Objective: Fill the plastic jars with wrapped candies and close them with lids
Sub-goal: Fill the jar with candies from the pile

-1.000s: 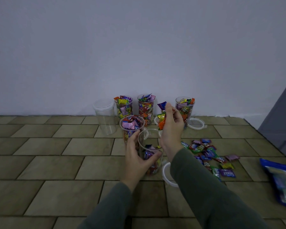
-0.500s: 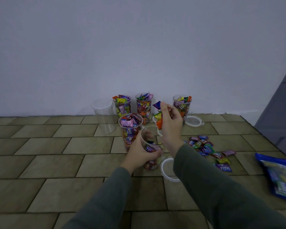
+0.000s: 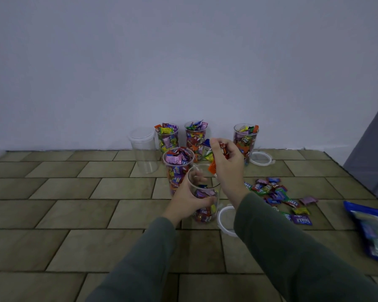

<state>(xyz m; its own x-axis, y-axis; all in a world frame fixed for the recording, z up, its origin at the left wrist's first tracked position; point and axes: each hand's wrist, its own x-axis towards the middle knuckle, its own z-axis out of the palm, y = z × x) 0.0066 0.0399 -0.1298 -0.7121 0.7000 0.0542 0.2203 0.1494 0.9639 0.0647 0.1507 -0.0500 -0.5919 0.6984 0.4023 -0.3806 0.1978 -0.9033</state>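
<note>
Fingers (image 3: 222,149) of our right hand (image 3: 226,165) are bunching wrapped candies (image 3: 212,166) above the jar (image 3: 203,195).
Our left hand (image 3: 187,200) is gripping it; candies at 12 o'clock are risking spilling past the narrow rim.

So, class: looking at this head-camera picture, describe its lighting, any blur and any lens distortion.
Head view: light is dim, flat and bluish, with only faint shadows on the tan tiled floor; the blue candy bag at the right edge is smeared by blur; the grey sleeves look stretched towards the bottom, a wide-angle effect; the clear plastic jar in the left hand shows little glare.
</note>
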